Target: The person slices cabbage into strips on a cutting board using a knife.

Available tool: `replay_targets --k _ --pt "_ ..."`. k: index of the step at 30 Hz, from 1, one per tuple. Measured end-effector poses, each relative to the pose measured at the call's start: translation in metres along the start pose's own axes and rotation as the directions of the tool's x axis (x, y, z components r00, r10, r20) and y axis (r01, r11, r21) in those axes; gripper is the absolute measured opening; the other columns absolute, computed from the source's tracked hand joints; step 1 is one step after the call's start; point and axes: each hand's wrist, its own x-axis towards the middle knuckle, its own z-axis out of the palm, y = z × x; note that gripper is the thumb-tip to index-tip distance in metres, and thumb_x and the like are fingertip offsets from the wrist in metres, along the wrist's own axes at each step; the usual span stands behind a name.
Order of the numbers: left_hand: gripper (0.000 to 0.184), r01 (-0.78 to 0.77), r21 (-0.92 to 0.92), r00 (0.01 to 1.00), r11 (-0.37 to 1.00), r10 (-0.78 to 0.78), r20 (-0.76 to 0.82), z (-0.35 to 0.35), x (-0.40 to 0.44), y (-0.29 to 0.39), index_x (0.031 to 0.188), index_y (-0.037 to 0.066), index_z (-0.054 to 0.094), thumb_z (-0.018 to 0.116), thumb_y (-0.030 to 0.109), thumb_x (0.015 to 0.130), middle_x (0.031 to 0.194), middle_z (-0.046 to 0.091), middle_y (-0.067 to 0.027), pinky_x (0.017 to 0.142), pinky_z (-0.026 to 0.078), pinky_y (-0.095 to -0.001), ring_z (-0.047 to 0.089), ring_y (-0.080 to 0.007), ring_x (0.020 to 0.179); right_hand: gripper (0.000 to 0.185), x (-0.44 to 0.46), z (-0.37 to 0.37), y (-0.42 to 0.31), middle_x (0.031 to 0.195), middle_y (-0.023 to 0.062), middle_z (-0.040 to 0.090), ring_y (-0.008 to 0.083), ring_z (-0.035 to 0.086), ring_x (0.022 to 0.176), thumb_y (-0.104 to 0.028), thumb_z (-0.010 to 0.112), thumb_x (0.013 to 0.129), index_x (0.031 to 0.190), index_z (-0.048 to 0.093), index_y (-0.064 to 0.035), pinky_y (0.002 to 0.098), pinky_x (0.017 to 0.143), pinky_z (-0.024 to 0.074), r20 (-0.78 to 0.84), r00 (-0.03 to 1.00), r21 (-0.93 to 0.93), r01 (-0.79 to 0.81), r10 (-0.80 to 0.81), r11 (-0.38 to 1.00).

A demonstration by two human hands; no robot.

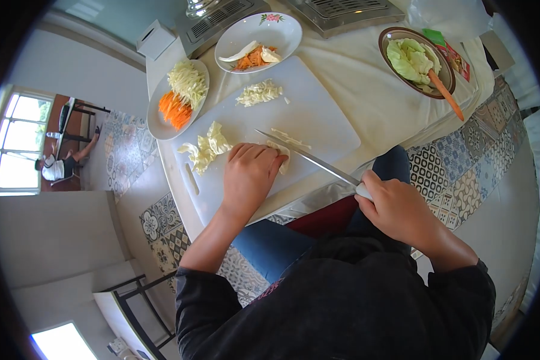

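My right hand (pixel 393 204) is closed round the pale handle of a knife (pixel 324 164), whose blade points up and left across a white cutting board (pixel 324 111). On the board, the curled fingers of my left hand (pixel 250 175) press down a piece of cabbage (pixel 284 159), mostly hidden beneath them. Thin cut strips (pixel 291 138) lie beside the blade. Left of that hand sit loose cabbage leaves (pixel 207 147), and a small heap of chopped cabbage (pixel 259 93) rests farther up the board.
An oval plate (pixel 153 123) of shredded carrot and cabbage stands at the left. Behind the board is a flowered bowl (pixel 291 37); at right, a brown-rimmed bowl (pixel 385 37) holds cabbage and a carrot (pixel 447 96). Metal stoves (pixel 348 15) line the back. A person (pixel 57 167) sits far left.
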Motion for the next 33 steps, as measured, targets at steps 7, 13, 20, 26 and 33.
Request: replay_targets --k 7,13,20,26,33 --pt "0.015 -0.088 0.116 0.995 0.989 0.084 0.047 -0.001 0.001 0.008 0.075 0.005 0.062 0.075 0.01 0.081 0.077 0.066 -0.0092 0.08 0.052 -0.0397 0.067 -0.0274 0.079 0.024 -0.002 0.002 -0.009 0.062 0.0179 0.062 0.0398 0.064 0.06 -0.022 0.061 0.095 0.096 0.051 -0.0005 0.0507 0.055 0.0501 0.021 0.998 0.035 -0.052 0.051 0.998" --pt "0.012 -0.093 0.148 0.994 0.985 0.101 -0.049 0.006 -0.009 0.009 0.085 0.004 0.065 0.075 0.009 0.082 0.088 0.07 -0.0111 0.083 0.053 -0.0401 0.069 -0.0284 0.088 0.024 0.002 0.0 -0.008 0.062 0.018 0.061 0.0403 0.063 0.058 -0.022 0.062 0.095 0.095 0.051 -0.0006 0.0503 0.055 0.0503 0.078 0.995 -0.017 -0.066 0.067 0.998" --pt "0.013 -0.061 0.149 0.997 0.987 0.068 -0.045 0.009 -0.013 0.008 0.091 0.003 0.066 0.074 0.011 0.085 0.094 0.07 -0.0097 0.086 0.052 -0.0401 0.069 -0.0261 0.092 0.025 0.001 -0.003 -0.009 0.062 0.0205 0.061 0.0435 0.062 0.06 -0.023 0.061 0.097 0.095 0.05 -0.0002 0.0523 0.058 0.0491 0.141 0.983 0.033 -0.12 0.114 0.992" --pt "0.012 -0.084 0.124 0.995 0.989 0.09 -0.043 0.006 -0.012 0.006 0.09 0.004 0.065 0.074 0.011 0.084 0.093 0.07 -0.0091 0.085 0.052 -0.0403 0.068 -0.0267 0.091 0.025 0.002 -0.012 -0.017 0.062 0.0221 0.06 0.0455 0.061 0.061 -0.023 0.059 0.098 0.095 0.05 0.0003 0.0536 0.058 0.048 0.161 0.982 0.091 -0.114 0.099 0.989" --pt "0.014 -0.03 0.131 0.999 0.991 0.032 -0.013 0.007 -0.013 0.007 0.09 0.005 0.064 0.075 0.012 0.084 0.091 0.068 -0.0087 0.086 0.051 -0.0408 0.067 -0.0269 0.09 0.026 0.004 -0.001 -0.015 0.06 0.0204 0.06 0.0425 0.062 0.059 -0.024 0.059 0.098 0.094 0.049 0.0004 0.0519 0.055 0.049 0.165 0.98 0.015 -0.117 0.113 0.993"
